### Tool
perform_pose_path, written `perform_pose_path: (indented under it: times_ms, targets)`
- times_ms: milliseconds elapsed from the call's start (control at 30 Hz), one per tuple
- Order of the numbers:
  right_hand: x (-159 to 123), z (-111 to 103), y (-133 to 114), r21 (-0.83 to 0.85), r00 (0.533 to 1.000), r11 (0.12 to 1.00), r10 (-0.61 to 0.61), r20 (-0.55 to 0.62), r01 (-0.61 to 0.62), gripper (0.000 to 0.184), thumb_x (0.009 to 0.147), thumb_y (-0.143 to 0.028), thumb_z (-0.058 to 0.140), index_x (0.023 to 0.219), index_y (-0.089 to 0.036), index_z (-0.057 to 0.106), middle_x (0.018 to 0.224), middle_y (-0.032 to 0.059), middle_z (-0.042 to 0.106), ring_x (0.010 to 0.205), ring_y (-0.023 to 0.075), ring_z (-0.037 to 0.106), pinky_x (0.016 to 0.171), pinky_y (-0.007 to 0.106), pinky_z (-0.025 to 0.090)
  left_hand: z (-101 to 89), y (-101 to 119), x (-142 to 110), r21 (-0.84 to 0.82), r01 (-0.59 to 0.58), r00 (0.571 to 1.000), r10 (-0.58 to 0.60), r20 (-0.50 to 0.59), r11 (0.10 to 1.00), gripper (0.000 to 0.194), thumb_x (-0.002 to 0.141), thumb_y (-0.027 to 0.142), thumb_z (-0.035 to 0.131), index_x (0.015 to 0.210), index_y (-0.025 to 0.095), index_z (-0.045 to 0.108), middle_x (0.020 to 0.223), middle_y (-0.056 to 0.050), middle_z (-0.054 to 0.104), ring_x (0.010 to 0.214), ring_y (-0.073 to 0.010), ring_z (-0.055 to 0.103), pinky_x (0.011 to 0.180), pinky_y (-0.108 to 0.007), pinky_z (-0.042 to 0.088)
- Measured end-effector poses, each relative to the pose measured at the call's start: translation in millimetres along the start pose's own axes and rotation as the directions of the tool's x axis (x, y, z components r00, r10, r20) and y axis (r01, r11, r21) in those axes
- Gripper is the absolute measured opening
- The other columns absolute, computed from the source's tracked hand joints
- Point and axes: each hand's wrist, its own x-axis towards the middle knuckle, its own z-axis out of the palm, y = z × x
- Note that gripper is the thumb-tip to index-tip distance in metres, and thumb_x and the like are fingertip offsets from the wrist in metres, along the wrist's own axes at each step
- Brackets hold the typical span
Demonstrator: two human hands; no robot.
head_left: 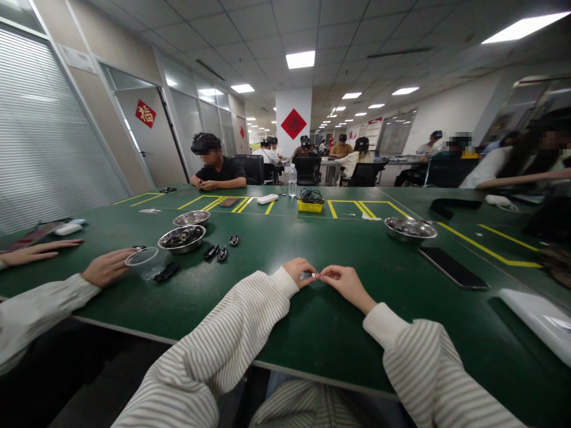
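Both my hands meet just above the green table [267, 309], in front of my body. Between thumb and fingers, my left hand [298, 270] pinches a small part [307, 276] with a silvery, clear-looking body and a reddish end. The fingertips of my right hand [342, 282] are pinched on that reddish end. The part is too small in view to tell its kind, and my fingers cover some of it. Left of my hands lie several small black parts [222, 254], apart from them.
Metal bowls [182, 238] of parts stand to the left, beside a clear plastic cup [145, 261] touched by a co-worker's hand [107, 267]. A metal bowl [410, 229], a phone [452, 267] and a white package [535, 321] lie right. A yellow box [310, 207] and bottle [292, 181] stand ahead.
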Motion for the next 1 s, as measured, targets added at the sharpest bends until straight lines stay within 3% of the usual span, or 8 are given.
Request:
perform_pose_path:
  times_ms: [233, 400, 600, 733, 867, 933, 1000]
  targets:
    - [-1, -1, -1, -0.129, 0.998, 0.990, -0.058, 0.041, 0.063, 0.019, 0.068, -0.027, 0.052, 0.076, -0.017, 0.066, 0.072, 0.0036, 0.066, 0.059, 0.0135, 0.057, 0.056, 0.022, 0.043, 0.2, -1, -2, 0.006, 0.001, 1.000, -0.001, -0.007, 1.000, 0.027, 0.074, 0.029, 0.048, 0.098, 0.018, 0.053, 0.078, -0.002, 0.054, 0.069, -0.0091, 0.050, 0.065, -0.019, 0.041]
    - [-1, -1, 0, -0.163, 0.993, 0.984, -0.058, 0.107, 0.075, 0.022, 0.069, -0.027, 0.050, 0.081, -0.016, 0.065, 0.071, 0.0033, 0.064, 0.056, 0.0111, 0.053, 0.052, 0.021, 0.040, -0.1, 0, -3, 0.102, -0.010, 0.998, 0.003, 0.068, 0.995, 0.020, 0.075, 0.028, 0.045, 0.090, 0.021, 0.057, 0.078, -0.001, 0.053, 0.068, -0.0087, 0.051, 0.062, -0.018, 0.040]
    - [-1, 0, -1, -0.180, 0.988, 0.982, -0.034, 0.149, 0.060, 0.028, 0.069, -0.025, 0.048, 0.092, -0.016, 0.062, 0.071, 0.0028, 0.063, 0.052, 0.0094, 0.049, 0.050, 0.020, 0.038, -14.6, -14, 2, 0.342, 0.181, 0.974, -0.217, 0.069, 0.922, 0.020, 0.074, 0.029, 0.044, 0.088, 0.023, 0.057, 0.081, -0.002, 0.055, 0.074, -0.0130, 0.051, 0.062, -0.021, 0.039]
    - [-1, 0, 1, -0.165, 0.990, 0.986, -0.016, 0.140, 0.039, 0.028, 0.070, -0.024, 0.047, 0.092, -0.016, 0.062, 0.071, 0.0033, 0.063, 0.054, 0.0102, 0.050, 0.052, 0.020, 0.039, -37.9, -48, -1, 0.475, 0.404, 0.893, -0.450, -0.018, 0.782, 0.020, 0.074, 0.028, 0.044, 0.087, 0.021, 0.057, 0.083, -0.003, 0.054, 0.080, -0.0156, 0.051, 0.064, -0.023, 0.039]
    - [-1, 0, 1, -0.156, 0.989, 0.987, -0.011, 0.149, 0.035, 0.027, 0.070, -0.023, 0.047, 0.091, -0.016, 0.062, 0.071, 0.0031, 0.063, 0.056, 0.0104, 0.052, 0.054, 0.021, 0.039, -55.3, -82, -10, 0.491, 0.619, 0.741, -0.663, -0.107, 0.613, 0.023, 0.076, 0.031, 0.041, 0.092, 0.024, 0.056, 0.088, -0.004, 0.053, 0.084, -0.0166, 0.050, 0.066, -0.024, 0.038]
    - [-1, 0, 2, -0.147, 0.989, 0.989, -0.011, 0.149, 0.033, 0.027, 0.070, -0.023, 0.046, 0.091, -0.015, 0.062, 0.071, 0.0030, 0.063, 0.056, 0.0105, 0.052, 0.054, 0.021, 0.039, -58.4, -93, -13, 0.486, 0.673, 0.674, -0.733, -0.093, 0.558, 0.023, 0.076, 0.031, 0.041, 0.093, 0.026, 0.056, 0.091, -0.004, 0.052, 0.087, -0.0174, 0.049, 0.066, -0.024, 0.039]
    - [-1, 1, 2, -0.141, 0.989, 0.989, -0.012, 0.147, 0.033, 0.027, 0.070, -0.022, 0.046, 0.091, -0.015, 0.061, 0.071, 0.0029, 0.063, 0.057, 0.0105, 0.052, 0.054, 0.021, 0.039, -58.8, -98, -14, 0.489, 0.687, 0.645, -0.761, -0.068, 0.538, 0.023, 0.076, 0.031, 0.041, 0.093, 0.028, 0.056, 0.094, -0.004, 0.051, 0.090, -0.0183, 0.048, 0.067, -0.025, 0.039]
